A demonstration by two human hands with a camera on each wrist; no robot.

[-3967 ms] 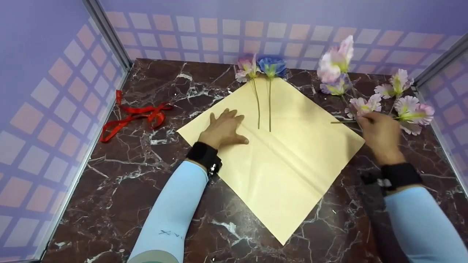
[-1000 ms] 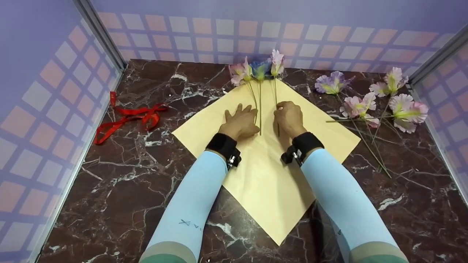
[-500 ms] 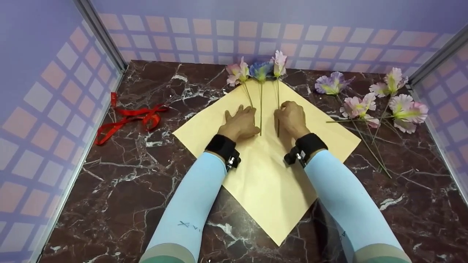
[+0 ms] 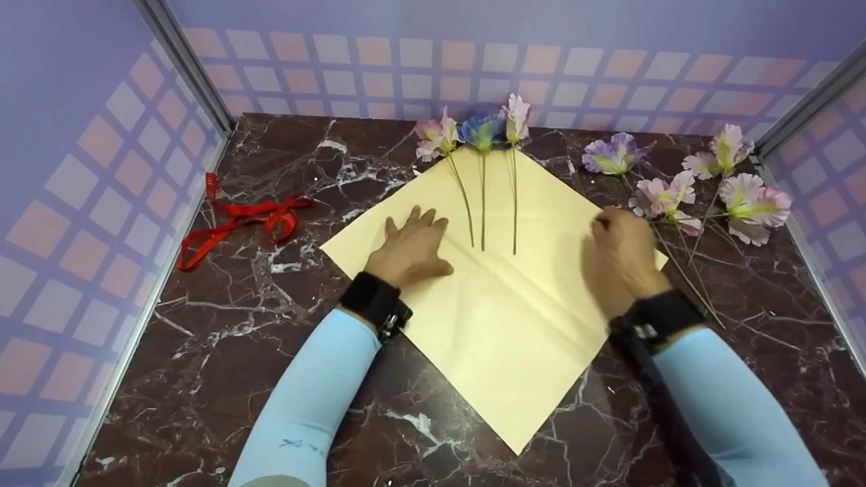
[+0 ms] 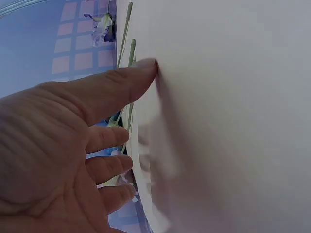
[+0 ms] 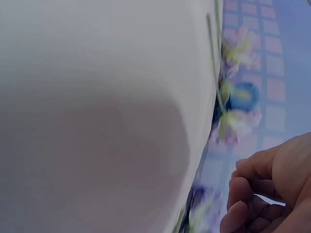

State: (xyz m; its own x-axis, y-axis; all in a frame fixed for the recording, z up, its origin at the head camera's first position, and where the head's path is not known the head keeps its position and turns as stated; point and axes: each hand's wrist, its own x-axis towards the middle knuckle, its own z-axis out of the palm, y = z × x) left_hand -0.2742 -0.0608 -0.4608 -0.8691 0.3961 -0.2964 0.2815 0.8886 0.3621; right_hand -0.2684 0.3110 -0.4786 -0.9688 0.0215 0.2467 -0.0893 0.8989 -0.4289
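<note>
A square of cream wrapping paper (image 4: 500, 338) lies cornerwise on the table. At its far corner a pink flower (image 4: 438, 135), a blue flower (image 4: 482, 132) and another pink flower (image 4: 516, 118) lie side by side, stems pointing toward the person. My left hand (image 4: 409, 253) rests on the paper's left part with fingers spread; the left wrist view has its thumb (image 5: 116, 85) touching the sheet. Over the right part is my right hand (image 4: 626, 250), slightly blurred, its fingers loosely curled around nothing in the right wrist view.
To the right lie a purple flower (image 4: 614, 154) and several pink ones (image 4: 754, 203) with crossing stems. A red ribbon (image 4: 274, 220) lies loosely looped on the left of the dark marbled table (image 4: 223, 379). Tiled-pattern panels (image 4: 419, 67) enclose the back and sides.
The right hand brought a pink flower from the right pile, laid it right of the blue one, let go and moved back right. The left hand drew left off the stems.
</note>
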